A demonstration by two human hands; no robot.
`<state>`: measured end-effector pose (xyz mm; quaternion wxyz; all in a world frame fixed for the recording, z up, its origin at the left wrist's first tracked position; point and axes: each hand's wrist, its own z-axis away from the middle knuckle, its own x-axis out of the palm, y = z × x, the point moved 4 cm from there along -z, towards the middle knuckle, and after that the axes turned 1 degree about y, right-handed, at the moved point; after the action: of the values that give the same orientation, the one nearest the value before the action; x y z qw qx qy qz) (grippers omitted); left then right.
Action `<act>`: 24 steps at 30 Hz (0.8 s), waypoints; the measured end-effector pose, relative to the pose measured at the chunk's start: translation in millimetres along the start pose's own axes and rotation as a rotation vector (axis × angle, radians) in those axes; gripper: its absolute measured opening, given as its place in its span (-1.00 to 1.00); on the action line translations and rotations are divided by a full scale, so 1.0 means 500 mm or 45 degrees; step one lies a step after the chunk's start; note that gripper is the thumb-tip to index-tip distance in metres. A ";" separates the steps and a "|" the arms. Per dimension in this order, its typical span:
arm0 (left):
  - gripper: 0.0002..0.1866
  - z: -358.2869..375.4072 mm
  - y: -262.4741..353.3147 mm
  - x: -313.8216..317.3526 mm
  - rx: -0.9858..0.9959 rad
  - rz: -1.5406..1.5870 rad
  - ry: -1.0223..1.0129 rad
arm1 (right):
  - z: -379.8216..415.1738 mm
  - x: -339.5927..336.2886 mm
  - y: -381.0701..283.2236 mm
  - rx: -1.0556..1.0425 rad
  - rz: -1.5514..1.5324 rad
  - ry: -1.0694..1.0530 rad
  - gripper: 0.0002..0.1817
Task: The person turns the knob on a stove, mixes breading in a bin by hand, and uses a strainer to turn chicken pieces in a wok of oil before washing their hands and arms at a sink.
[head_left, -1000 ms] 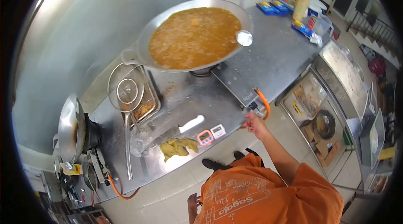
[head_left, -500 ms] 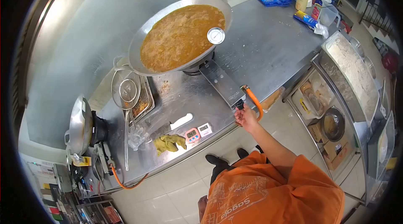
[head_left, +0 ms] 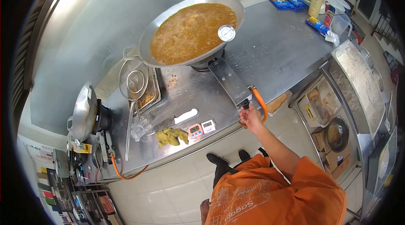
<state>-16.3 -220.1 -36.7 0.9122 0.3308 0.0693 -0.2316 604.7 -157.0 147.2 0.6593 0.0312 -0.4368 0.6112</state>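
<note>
My right hand [head_left: 253,120] is at the front of the gas stove [head_left: 230,80], its fingers closed on the black control knob [head_left: 245,104]. An orange gas hose [head_left: 259,98] curves just beside that hand. Above the burner sits a large wok [head_left: 145,39] full of bubbling brown-orange oil [head_left: 190,35], with a round dial thermometer [head_left: 227,33] at its near right rim. Only a dim part of my left hand [head_left: 205,209] shows at the left edge of the orange shirt; its fingers cannot be made out.
On the steel counter lie a white-handled knife [head_left: 185,116], a green cloth [head_left: 171,136], a pink timer [head_left: 195,130] and a white timer [head_left: 208,126]. Strainers [head_left: 135,81] rest over a tray [head_left: 157,92]. A second wok [head_left: 84,111] stands left; a flour tray [head_left: 358,75] is right.
The view has shifted slightly, so the counter and wok appear further right and a little higher. My right hand stays at the stove knob.
</note>
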 end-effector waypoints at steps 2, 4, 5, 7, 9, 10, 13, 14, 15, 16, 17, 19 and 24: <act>-0.64 0.016 -0.005 0.006 -0.073 0.057 0.012 | -0.003 -0.002 0.001 -0.004 -0.007 -0.003 -0.56; -0.63 0.024 -0.020 0.008 -0.133 0.127 0.017 | -0.007 -0.005 0.004 -0.014 -0.007 -0.015 -0.55; -0.63 0.028 -0.026 0.010 -0.131 0.182 0.004 | -0.009 -0.007 0.005 -0.025 -0.002 -0.027 -0.54; -0.63 0.035 -0.035 0.013 -0.124 0.294 -0.024 | -0.011 -0.008 0.005 -0.036 -0.001 -0.035 -0.54; -0.63 0.044 -0.051 0.013 -0.162 0.302 -0.038 | -0.013 -0.007 0.005 -0.036 -0.007 -0.026 -0.54; -0.63 0.046 -0.058 0.012 -0.180 0.305 -0.047 | -0.013 -0.006 0.005 -0.033 -0.008 -0.035 -0.54; -0.63 0.045 -0.064 0.015 -0.120 0.272 -0.087 | -0.008 -0.005 0.003 -0.022 -0.012 -0.053 -0.53; -0.62 0.049 -0.067 0.013 -0.098 0.191 -0.062 | -0.007 -0.004 0.002 -0.018 -0.015 -0.056 -0.53; -0.61 0.094 -0.005 0.028 -0.077 0.109 -0.036 | -0.007 -0.003 0.002 -0.013 -0.017 -0.059 -0.53; -0.61 0.134 0.057 0.044 -0.056 0.028 -0.010 | -0.006 -0.003 0.002 -0.011 -0.016 -0.057 -0.53; -0.61 0.149 0.081 0.052 -0.060 -0.041 -0.016 | -0.005 -0.002 0.001 -0.009 -0.016 -0.055 -0.53; -0.61 0.166 0.102 0.059 -0.069 -0.175 -0.028 | -0.006 -0.002 0.001 -0.013 -0.015 -0.060 -0.54; -0.60 0.155 0.101 0.060 -0.160 -0.085 -0.069 | -0.009 -0.004 0.003 -0.039 0.003 -0.091 -0.54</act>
<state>32.0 -246.9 43.7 0.9245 0.2640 0.0701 -0.2659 606.1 -155.5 142.2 0.6428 0.0423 -0.4695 0.6038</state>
